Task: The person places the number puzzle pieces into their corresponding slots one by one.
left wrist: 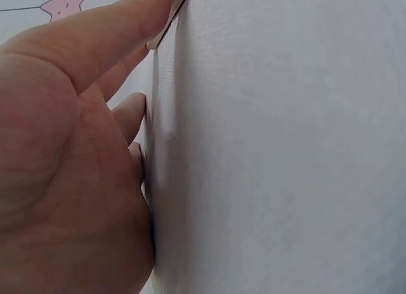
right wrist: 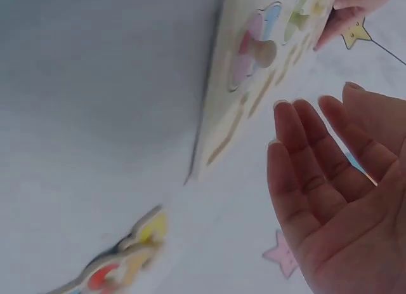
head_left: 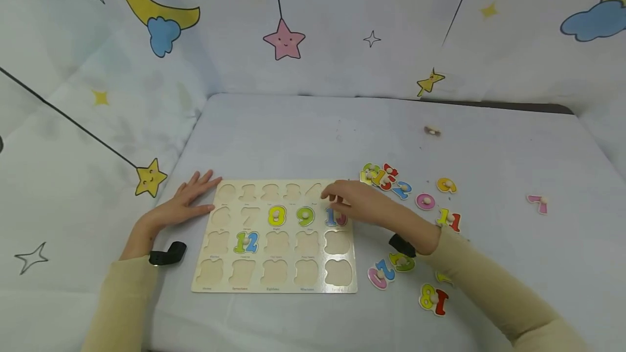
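A wooden number puzzle board (head_left: 274, 281) lies on the table, with pieces 8 (head_left: 276, 215), 9 (head_left: 305, 216), 10 (head_left: 340, 218) and 12 (head_left: 246, 242) in its recesses. My left hand (head_left: 183, 206) lies spread at the board's left edge, its thumb and a finger touching the rim; in the left wrist view, the left palm (left wrist: 70, 180) shows beside the table surface. Over the top right of the board hovers my right hand (head_left: 357, 200), just above the 10. Its loosely bent fingers hold nothing in the right wrist view, where the 10's knob (right wrist: 263, 53) stands apart from them.
Loose knobbed number pieces lie right of the board: a heap with a 15 (head_left: 383, 178), a pink 0 (head_left: 425, 201), an 11 (head_left: 449, 219), a 20 (head_left: 381, 275) and an 18 (head_left: 433, 300). Farther off are a pink 7 (head_left: 539, 202) and a piece on its side (head_left: 432, 131).
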`<state>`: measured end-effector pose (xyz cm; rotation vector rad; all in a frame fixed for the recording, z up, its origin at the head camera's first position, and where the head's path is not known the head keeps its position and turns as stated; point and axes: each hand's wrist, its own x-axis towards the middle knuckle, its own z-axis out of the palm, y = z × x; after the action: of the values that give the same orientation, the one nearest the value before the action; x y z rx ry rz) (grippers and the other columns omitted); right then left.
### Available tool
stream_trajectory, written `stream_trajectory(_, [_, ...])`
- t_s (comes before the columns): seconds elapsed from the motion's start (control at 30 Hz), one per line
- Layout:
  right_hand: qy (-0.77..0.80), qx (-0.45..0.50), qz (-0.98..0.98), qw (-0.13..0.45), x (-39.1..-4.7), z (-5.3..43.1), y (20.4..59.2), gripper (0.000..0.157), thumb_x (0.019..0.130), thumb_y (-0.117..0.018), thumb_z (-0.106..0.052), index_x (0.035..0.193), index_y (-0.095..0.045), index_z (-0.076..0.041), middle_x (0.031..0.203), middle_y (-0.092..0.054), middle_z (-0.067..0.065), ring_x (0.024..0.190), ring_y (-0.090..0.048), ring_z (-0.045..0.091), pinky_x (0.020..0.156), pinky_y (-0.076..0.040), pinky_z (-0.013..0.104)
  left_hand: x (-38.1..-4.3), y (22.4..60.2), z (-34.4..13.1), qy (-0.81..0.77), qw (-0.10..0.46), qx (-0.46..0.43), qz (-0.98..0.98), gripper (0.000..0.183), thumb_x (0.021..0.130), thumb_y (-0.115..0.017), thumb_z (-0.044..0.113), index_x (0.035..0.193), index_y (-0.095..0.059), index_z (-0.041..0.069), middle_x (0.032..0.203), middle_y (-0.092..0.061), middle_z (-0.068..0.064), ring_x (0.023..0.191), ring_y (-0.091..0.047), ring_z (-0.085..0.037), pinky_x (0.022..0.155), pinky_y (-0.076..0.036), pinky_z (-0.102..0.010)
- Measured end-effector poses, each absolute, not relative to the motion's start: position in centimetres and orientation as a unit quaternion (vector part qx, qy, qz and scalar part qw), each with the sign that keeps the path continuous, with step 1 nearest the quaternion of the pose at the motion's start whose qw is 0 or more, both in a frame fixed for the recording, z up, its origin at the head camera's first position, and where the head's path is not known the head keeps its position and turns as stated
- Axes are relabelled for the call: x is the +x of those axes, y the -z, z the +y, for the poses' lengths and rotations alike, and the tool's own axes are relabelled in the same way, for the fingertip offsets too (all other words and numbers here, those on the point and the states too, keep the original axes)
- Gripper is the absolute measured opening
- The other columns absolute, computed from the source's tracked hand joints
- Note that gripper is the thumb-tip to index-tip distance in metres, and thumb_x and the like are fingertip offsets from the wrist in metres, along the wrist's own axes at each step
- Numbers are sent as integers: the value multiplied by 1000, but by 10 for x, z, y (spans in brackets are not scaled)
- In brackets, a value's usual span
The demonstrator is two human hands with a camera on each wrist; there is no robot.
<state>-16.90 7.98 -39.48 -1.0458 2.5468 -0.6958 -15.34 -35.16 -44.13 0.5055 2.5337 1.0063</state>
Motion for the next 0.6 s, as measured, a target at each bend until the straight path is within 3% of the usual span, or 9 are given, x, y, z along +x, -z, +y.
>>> stream_trajectory(0.13, [214, -349, 901, 142, -152, 113, 399, 18, 88, -66, -15, 106, -67, -15, 86, -55, -12, 78, -53, 7, 68, -47, 23, -153, 442, -352, -359, 179, 183, 897, 69, 92, -61, 23, 149, -25, 12, 154, 1, -16, 136, 17, -35, 102, 12, -59])
stream_trajectory(0.3, [184, -337, 905, 181, -129, 144, 404, 21, 85, -71, -15, 105, -66, -16, 90, -56, -12, 83, -53, 8, 74, -49, 25, -151, 444, -355, -365, 178, 181, 896, 69, 92, -61, 25, 150, -25, 13, 155, 1, -15, 136, 18, -33, 102, 13, -58])
stream_trajectory(0.6, [165, -403, 880, 191, -108, 160, 408, 27, 77, -78, -27, 98, -65, -16, 90, -55, -11, 81, -51, 10, 75, -49, 29, -152, 443, -352, -364, 181, 175, 896, 70, 92, -61, 25, 150, -25, 14, 155, 2, -13, 137, 18, -31, 103, 13, -57])
